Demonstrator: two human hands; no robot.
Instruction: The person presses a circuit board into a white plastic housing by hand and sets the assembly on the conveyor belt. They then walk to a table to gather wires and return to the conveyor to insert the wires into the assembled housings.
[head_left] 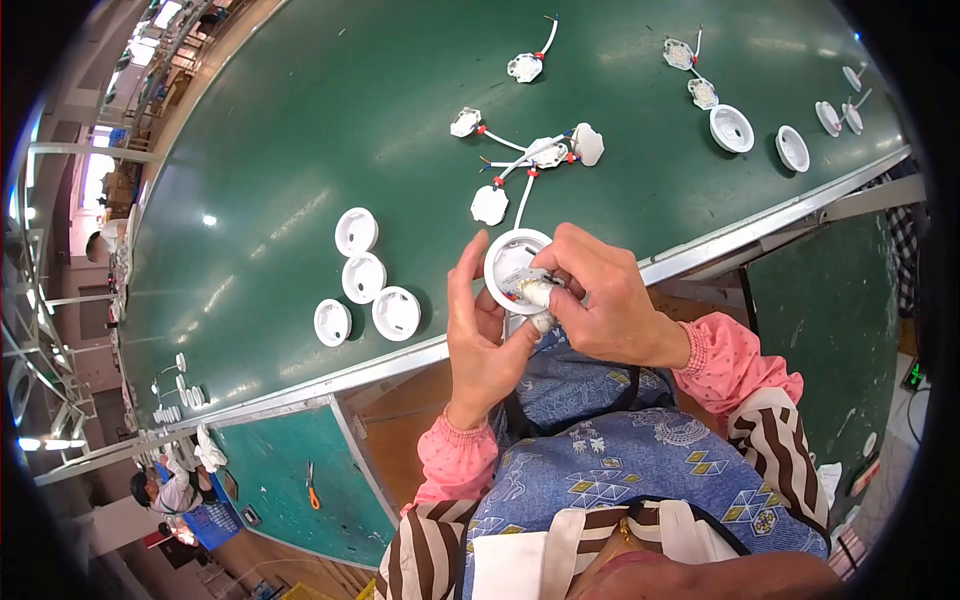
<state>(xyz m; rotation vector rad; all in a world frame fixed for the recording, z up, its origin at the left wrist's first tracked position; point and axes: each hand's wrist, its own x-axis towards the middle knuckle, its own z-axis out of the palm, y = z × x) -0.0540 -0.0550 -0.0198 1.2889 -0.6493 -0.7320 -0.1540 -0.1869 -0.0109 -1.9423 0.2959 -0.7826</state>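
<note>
In the head view, a white round lamp housing (500, 252) is held just over the table's near edge, its open side facing up toward me. My left hand (480, 345) grips it from the left and below, with the thumb at the lower rim and the index finger raised beside it. My right hand (610, 300) pinches a small pale LED board (516, 283) at the inside of the housing. White wrapping covers a right fingertip and the left thumb tip. Beyond the housing lie several octagonal LED boards (490, 205) with white cables and red ties.
Several white housings (364, 277) sit to the left on the green table (250, 200). More housings (732, 130) and LED boards (703, 94) lie to the right. Orange-handled scissors (314, 495) rest on a lower green surface. Another person (165, 490) is at the far left.
</note>
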